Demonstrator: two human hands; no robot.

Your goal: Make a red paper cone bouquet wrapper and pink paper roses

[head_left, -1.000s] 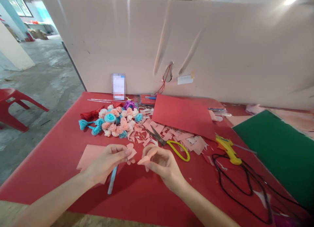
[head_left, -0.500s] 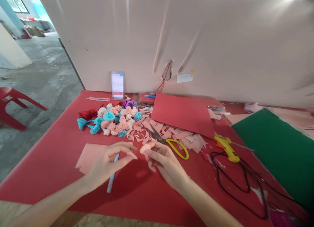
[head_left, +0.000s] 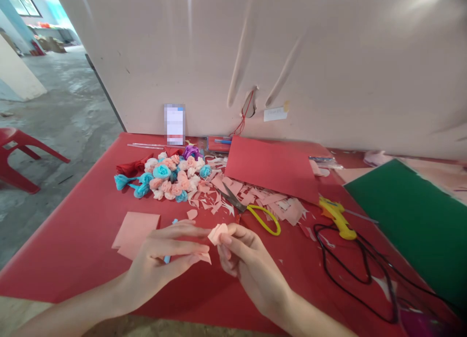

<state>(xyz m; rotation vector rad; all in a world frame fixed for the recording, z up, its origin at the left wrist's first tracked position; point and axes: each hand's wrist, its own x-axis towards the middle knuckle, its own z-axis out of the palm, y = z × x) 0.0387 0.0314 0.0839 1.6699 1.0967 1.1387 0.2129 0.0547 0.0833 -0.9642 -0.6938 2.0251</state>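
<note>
Between the fingertips of my right hand [head_left: 244, 257] is a small pink paper flower [head_left: 216, 235] with layered petals. My left hand [head_left: 171, 254], just beside it, pinches a small pink paper piece [head_left: 206, 257] between thumb and fingers. A light blue strip [head_left: 168, 258] lies partly hidden under my left hand. Behind that hand a stack of pink paper sheets [head_left: 136, 230] rests on the red table. One loose pink petal [head_left: 192, 214] lies beyond my left fingers. Scissors with yellow handles [head_left: 264, 220] are lying open past my right hand.
Finished pink, blue, white and purple paper flowers [head_left: 170, 176] are heaped at the back left, near pink scraps [head_left: 273, 201]. A red sheet [head_left: 270, 167] covers some scraps. On the right are a yellow glue gun [head_left: 339, 218], its looping black cord [head_left: 324, 271] and a green board [head_left: 412, 230].
My left hand, empty before, now pinches a pink paper piece and has come closer to my right hand. The flower stays in my right fingers, turned slightly.
</note>
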